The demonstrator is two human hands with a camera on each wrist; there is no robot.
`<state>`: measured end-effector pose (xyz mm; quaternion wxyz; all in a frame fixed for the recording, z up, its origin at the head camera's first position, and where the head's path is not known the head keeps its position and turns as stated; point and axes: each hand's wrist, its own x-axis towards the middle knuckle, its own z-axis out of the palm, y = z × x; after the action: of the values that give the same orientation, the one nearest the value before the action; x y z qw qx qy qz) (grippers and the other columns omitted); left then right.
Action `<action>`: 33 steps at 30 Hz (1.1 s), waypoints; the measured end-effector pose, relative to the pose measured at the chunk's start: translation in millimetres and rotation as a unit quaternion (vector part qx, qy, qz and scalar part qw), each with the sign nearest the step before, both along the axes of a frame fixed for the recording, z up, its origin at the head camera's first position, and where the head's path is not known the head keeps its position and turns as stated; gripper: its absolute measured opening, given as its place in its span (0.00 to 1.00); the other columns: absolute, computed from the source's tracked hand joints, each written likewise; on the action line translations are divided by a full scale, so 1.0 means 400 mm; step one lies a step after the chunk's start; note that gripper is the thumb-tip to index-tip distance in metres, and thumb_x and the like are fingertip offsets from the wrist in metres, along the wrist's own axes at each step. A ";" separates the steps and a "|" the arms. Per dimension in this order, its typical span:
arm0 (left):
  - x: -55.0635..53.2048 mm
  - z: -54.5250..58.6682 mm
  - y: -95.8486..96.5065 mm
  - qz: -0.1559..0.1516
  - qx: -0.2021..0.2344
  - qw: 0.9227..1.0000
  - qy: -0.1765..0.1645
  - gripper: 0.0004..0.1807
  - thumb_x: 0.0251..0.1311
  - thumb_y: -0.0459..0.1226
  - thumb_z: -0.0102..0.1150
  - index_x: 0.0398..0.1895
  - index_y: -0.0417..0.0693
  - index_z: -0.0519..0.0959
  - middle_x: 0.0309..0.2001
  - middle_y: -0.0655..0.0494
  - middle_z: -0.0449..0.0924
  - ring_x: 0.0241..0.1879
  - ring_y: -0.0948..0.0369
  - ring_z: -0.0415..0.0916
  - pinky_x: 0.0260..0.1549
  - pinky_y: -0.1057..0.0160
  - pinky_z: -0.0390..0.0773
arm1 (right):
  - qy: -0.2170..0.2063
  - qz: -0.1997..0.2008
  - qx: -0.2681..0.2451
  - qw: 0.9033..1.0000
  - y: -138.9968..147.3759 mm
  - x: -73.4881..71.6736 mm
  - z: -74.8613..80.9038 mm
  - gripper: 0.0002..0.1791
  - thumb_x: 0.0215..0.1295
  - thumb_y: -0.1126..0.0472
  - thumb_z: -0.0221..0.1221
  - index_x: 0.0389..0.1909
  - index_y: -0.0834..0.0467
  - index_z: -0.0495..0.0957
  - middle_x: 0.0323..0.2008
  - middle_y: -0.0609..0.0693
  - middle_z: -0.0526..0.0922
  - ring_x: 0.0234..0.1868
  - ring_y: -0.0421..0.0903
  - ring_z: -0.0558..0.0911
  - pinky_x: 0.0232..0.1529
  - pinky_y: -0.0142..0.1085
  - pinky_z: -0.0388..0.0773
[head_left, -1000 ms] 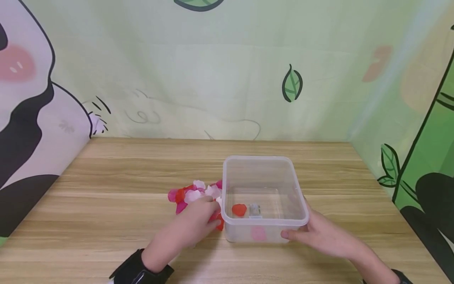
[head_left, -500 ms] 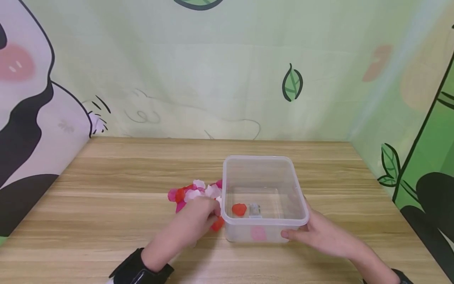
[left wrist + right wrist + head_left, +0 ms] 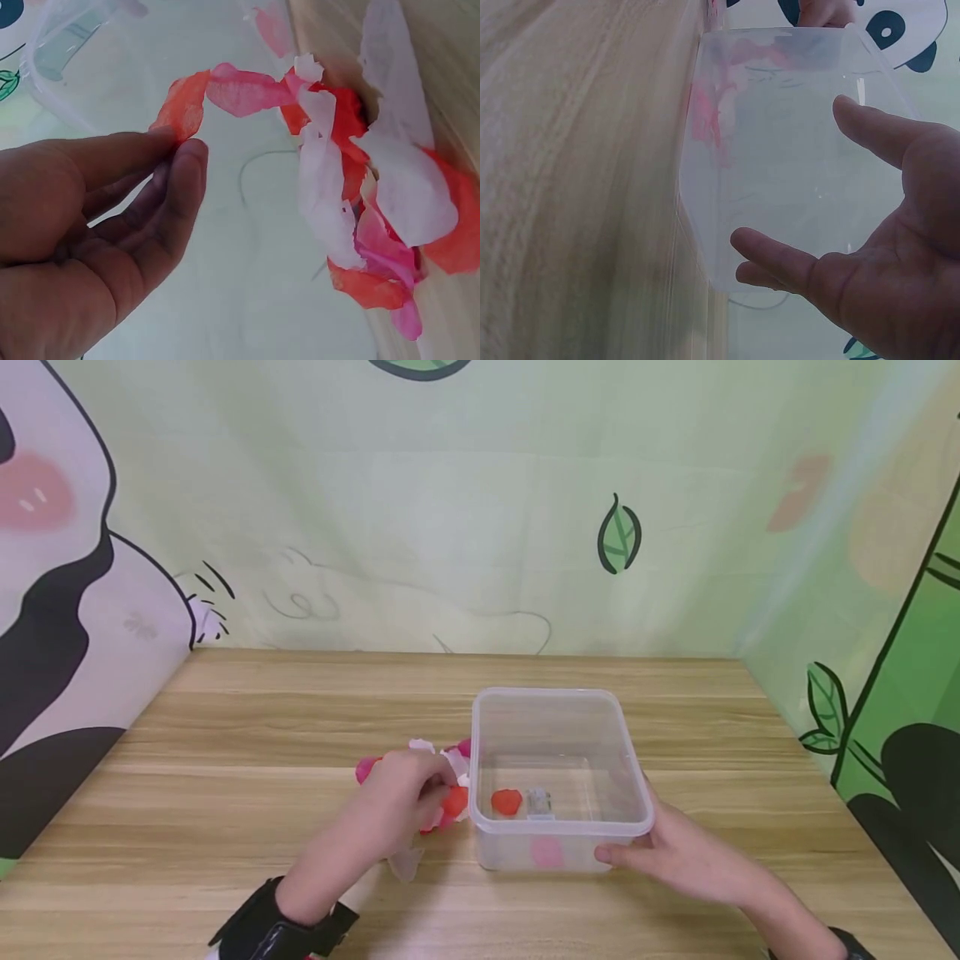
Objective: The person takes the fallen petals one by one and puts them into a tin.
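Observation:
My left hand [image 3: 401,789] pinches an orange-red artificial flower petal [image 3: 184,105] between thumb and fingertips, lifted over the pile. A pink petal [image 3: 247,90] extends from its edge toward the heap in the left wrist view. The heap of red, pink and white petals [image 3: 401,187] lies left of a clear plastic box [image 3: 555,828], partly hidden by my left hand. At the box's front right corner my right hand [image 3: 686,852] rests with fairly straight, spread fingers, thumb against the front wall. A red petal [image 3: 506,802] lies inside the box.
A pale petal [image 3: 406,862] shows below the left hand. Pink [image 3: 546,852] shows through the box's front wall, and a small greyish patch [image 3: 539,804] is on its floor. Behind the wooden table [image 3: 300,710] hangs a printed backdrop [image 3: 420,527].
My left hand dipped into the petals beside the box, then rose and drew back slightly left with a petal. The box and right hand stayed in place.

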<state>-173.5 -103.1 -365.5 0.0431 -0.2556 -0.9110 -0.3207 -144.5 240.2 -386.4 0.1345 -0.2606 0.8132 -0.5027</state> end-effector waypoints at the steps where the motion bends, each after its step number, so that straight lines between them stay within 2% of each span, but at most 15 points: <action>1: 0.001 0.003 -0.001 0.001 0.003 1.000 0.009 0.07 0.58 0.22 0.68 0.32 0.42 0.85 0.27 0.60 0.78 0.27 0.63 0.72 0.28 0.68 0.78 | -0.001 0.000 -0.001 1.000 0.000 0.000 0.000 0.57 0.67 0.61 0.69 0.82 0.42 0.36 0.65 0.64 0.71 0.60 0.58 0.77 0.57 0.37 0.77; 8: 0.007 0.015 -0.002 0.021 0.044 0.995 0.088 0.09 0.55 0.22 0.71 0.33 0.42 0.86 0.31 0.57 0.84 0.29 0.62 0.78 0.32 0.64 0.83 | -0.002 0.002 -0.001 1.000 0.001 -0.001 0.002 0.57 0.67 0.59 0.69 0.82 0.44 0.37 0.65 0.64 0.71 0.60 0.59 0.77 0.56 0.37 0.77; 11: 0.006 0.019 -0.001 0.029 0.063 0.992 0.110 0.09 0.54 0.22 0.73 0.34 0.41 0.86 0.32 0.56 0.84 0.29 0.62 0.79 0.32 0.64 0.83 | -0.002 0.003 -0.003 1.000 0.001 -0.002 0.001 0.57 0.67 0.59 0.69 0.82 0.43 0.36 0.65 0.65 0.71 0.60 0.59 0.77 0.56 0.38 0.77; 21: 0.004 0.027 -0.007 0.060 0.099 0.981 0.154 0.09 0.55 0.21 0.72 0.36 0.39 0.87 0.34 0.53 0.85 0.30 0.62 0.79 0.32 0.64 0.84 | -0.010 0.012 -0.015 1.000 0.001 -0.003 0.001 0.58 0.68 0.61 0.68 0.82 0.40 0.34 0.66 0.67 0.68 0.60 0.61 0.77 0.55 0.40 0.79; 25: 0.008 0.032 -0.007 0.074 0.121 0.975 0.173 0.09 0.55 0.22 0.72 0.37 0.38 0.87 0.35 0.53 0.85 0.32 0.62 0.80 0.33 0.64 0.84 | -0.013 0.013 -0.017 1.000 0.001 -0.003 0.001 0.58 0.69 0.61 0.67 0.82 0.40 0.33 0.66 0.68 0.68 0.60 0.61 0.76 0.54 0.41 0.80; 29: 0.009 0.035 -0.004 0.068 0.141 0.965 0.208 0.09 0.54 0.22 0.73 0.38 0.38 0.87 0.36 0.53 0.86 0.32 0.62 0.81 0.33 0.64 0.84 | -0.015 0.011 -0.013 1.000 0.002 -0.003 0.000 0.58 0.68 0.62 0.67 0.82 0.41 0.34 0.66 0.68 0.68 0.60 0.61 0.76 0.54 0.40 0.80; 33: 0.012 0.035 0.002 0.039 0.153 0.957 0.242 0.10 0.53 0.22 0.74 0.38 0.38 0.86 0.36 0.53 0.86 0.32 0.63 0.82 0.34 0.67 0.84 | -0.011 0.006 -0.004 1.000 0.002 -0.003 0.000 0.57 0.68 0.62 0.68 0.82 0.43 0.35 0.66 0.67 0.68 0.61 0.61 0.76 0.55 0.40 0.79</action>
<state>-168.7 -102.4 -351.5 0.3130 -0.2802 -0.8225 -0.3834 -145.8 241.0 -386.2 0.1456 -0.2601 0.8082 -0.5079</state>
